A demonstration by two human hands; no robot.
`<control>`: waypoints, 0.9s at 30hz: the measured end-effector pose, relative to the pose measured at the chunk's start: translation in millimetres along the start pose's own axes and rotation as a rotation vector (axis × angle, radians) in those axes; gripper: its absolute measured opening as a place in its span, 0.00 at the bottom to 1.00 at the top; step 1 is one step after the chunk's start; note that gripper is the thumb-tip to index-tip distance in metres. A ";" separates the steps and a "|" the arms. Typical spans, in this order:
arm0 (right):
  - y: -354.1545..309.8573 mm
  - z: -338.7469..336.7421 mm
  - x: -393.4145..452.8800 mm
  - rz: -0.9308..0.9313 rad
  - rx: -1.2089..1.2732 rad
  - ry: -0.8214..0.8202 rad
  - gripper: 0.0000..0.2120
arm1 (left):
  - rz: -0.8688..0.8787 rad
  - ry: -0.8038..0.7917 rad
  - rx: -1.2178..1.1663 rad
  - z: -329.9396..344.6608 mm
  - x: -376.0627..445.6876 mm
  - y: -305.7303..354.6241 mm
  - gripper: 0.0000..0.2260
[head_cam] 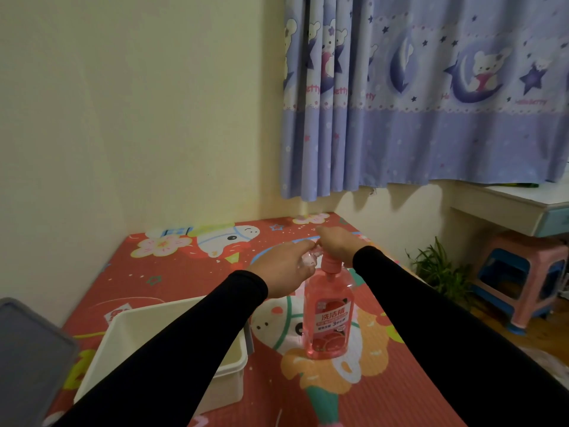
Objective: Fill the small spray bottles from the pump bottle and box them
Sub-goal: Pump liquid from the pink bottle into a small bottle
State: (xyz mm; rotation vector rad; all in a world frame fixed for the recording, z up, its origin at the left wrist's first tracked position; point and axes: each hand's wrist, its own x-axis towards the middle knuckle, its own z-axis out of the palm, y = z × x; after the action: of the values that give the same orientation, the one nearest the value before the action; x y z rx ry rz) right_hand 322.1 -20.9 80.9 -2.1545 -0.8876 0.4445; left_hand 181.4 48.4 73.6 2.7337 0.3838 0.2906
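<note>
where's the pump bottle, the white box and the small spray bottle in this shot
pump bottle [331,315], head view, on its pink labelled body
white box [229,369], head view, on its near right rim
small spray bottle [308,261], head view, on the clear body held in the left hand [281,272]

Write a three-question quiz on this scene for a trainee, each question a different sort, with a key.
1. True or false: the pink pump bottle lies on its side on the mat.
2. Which hand grips the small clear spray bottle? A. left hand B. right hand C. neither
3. Fill in: the white box stands to the person's ____ of the pump bottle.

Key
1. False: it stands upright.
2. A: the left hand holds it beside the pump head, where the right hand rests.
3. Left.
</note>
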 end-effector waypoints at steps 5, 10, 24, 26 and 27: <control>-7.5 -8.0 -4.1 -0.011 0.016 -0.008 0.18 | 0.001 0.005 -0.012 -8.7 0.9 2.9 0.21; -11.0 -11.0 -3.3 -0.035 0.072 0.019 0.19 | 0.023 0.032 -0.038 -11.8 0.0 4.7 0.22; -13.5 -11.5 -7.2 -0.043 0.117 0.026 0.19 | 0.013 0.018 -0.032 -13.9 0.7 5.0 0.22; -11.1 -8.0 -6.9 -0.036 0.100 0.027 0.19 | 0.016 0.026 -0.027 -11.2 -1.2 4.5 0.21; -8.2 -5.3 -6.0 -0.022 0.106 0.021 0.19 | 0.018 0.026 -0.024 -8.5 -1.5 3.8 0.21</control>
State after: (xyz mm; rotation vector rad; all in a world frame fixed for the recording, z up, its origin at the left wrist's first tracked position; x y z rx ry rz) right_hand 317.1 -24.0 90.7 -2.0473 -0.8566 0.4475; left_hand 178.7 47.3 82.6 2.7138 0.3606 0.3336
